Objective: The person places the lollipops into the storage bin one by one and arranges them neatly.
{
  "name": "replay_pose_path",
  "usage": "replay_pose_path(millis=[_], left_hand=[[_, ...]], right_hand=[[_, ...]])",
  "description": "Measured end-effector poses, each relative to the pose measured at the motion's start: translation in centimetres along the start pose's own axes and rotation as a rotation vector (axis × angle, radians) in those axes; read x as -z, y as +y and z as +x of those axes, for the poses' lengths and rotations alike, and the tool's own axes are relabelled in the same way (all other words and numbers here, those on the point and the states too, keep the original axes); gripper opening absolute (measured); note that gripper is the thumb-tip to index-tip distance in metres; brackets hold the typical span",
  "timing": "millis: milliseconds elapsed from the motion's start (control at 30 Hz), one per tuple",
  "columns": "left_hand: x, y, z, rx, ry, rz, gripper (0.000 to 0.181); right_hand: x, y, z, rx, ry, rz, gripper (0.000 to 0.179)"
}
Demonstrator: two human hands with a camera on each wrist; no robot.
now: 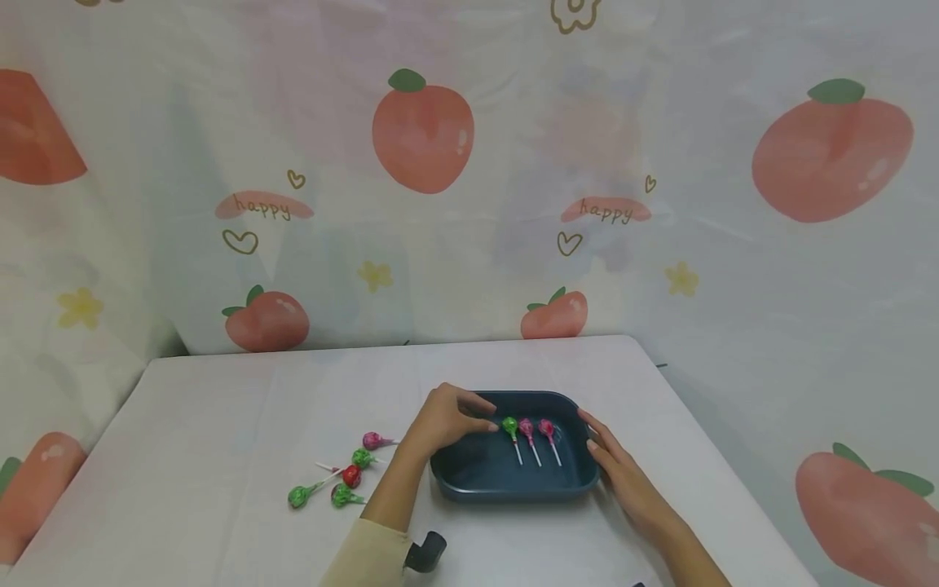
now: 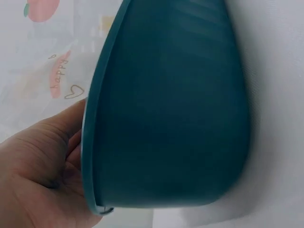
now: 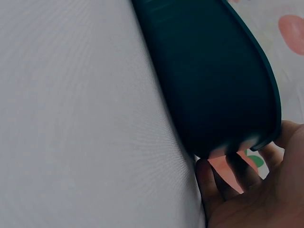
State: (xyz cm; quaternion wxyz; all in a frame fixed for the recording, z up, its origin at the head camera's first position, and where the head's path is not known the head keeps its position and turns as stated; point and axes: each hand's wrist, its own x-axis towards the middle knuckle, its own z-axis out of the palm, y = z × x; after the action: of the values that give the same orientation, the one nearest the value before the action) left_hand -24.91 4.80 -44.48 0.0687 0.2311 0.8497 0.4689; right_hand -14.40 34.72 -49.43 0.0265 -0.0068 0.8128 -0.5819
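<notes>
A dark teal tray [image 1: 513, 487] with rounded corners stands on the table. Inside it three lollipops lie side by side: a green lollipop [image 1: 509, 425], a pink lollipop [image 1: 526, 426] and another pink lollipop [image 1: 546, 428], sticks toward the front. My left hand [image 1: 449, 417] reaches over the tray's left side, thumb and fingers apart, the thumb tip right beside the green lollipop's head. At the tray's right end my right hand [image 1: 623, 469] rests with its thumb at the rim. In the right wrist view its extended fingers [image 3: 207, 178] lie against the outer wall.
Left of the tray, several lollipops lie loosely grouped on the white tabletop [image 1: 220, 456], among them a red lollipop [image 1: 352, 475] and a green lollipop [image 1: 299, 496]. Behind the table hangs a fruit-printed cloth [image 1: 455, 244].
</notes>
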Motion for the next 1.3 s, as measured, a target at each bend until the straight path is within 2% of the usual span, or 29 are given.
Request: replay_pose_path(millis=[167, 367, 567, 700, 833, 1067, 1300], left_hand=[[0.5, -0.1, -0.7, -0.020, -0.017, -0.027, 0.025], [0.9, -0.4, -1.5, -0.013, -0.024, -0.048, 0.021], [1.4, -0.8, -2.0, -0.065, -0.054, -0.065, 0.023], [1.9, -0.9, -2.5, -0.069, -0.059, -0.076, 0.023], [2.5, -1.2, -2.9, -0.054, -0.046, -0.080, 0.023], [3.7, -1.9, -3.9, -0.061, -0.006, -0.114, 0.025], [4.7, -2.5, -4.5, -0.035, 0.018, -0.114, 0.025]], right_hand=[[0.1, 0.1, 0.1, 0.006, 0.002, 0.004, 0.053], [0.2, 0.2, 0.0, 0.005, 0.003, -0.013, 0.053], [0.3, 0.1, 0.0, 0.008, 0.005, -0.032, 0.053], [0.2, 0.1, 0.1, 0.010, 0.002, -0.005, 0.053], [0.1, 0.2, 0.1, 0.007, 0.001, 0.007, 0.053], [0.0, 0.3, 0.3, -0.001, 0.004, 0.019, 0.053], [-0.1, 0.1, 0.3, 0.007, 0.002, 0.009, 0.052]])
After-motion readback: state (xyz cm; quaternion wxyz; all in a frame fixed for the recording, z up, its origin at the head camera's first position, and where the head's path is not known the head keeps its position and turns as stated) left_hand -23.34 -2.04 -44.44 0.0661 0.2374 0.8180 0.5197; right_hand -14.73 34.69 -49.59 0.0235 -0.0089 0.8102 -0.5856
